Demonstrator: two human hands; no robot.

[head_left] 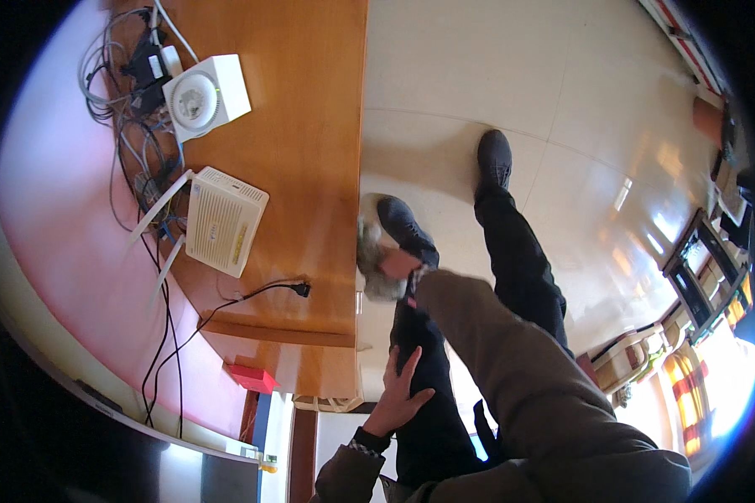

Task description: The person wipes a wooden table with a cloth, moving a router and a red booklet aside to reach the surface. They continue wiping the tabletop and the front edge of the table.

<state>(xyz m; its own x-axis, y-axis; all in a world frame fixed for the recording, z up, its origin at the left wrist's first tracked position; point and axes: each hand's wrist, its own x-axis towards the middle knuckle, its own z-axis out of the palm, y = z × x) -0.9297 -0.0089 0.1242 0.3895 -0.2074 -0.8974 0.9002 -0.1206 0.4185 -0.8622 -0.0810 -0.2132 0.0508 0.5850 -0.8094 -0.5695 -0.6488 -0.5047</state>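
Note:
My left hand [399, 402] rests with spread fingers on my black trouser leg [420, 371], holding nothing. Farther up the view, my right hand [397, 262] grips a crumpled grey cloth [384, 286]; both are blurred. The cloth is against or just beside the front edge of a brown wooden cabinet [308, 163], partly hidden by my hand and the edge; whether it touches the cabinet's front cannot be told. My dark shoes [406, 223] stand on the floor, one near the cabinet and one farther out.
On the cabinet top are a white router [226, 220] with antennas, a white box-shaped device [229, 91], tangled cables [141, 138] and a loose black plug [301, 289]. A television [100, 440] is at lower left. Pale floor tiles [440, 56] lie right of the cabinet; furniture lines the far right.

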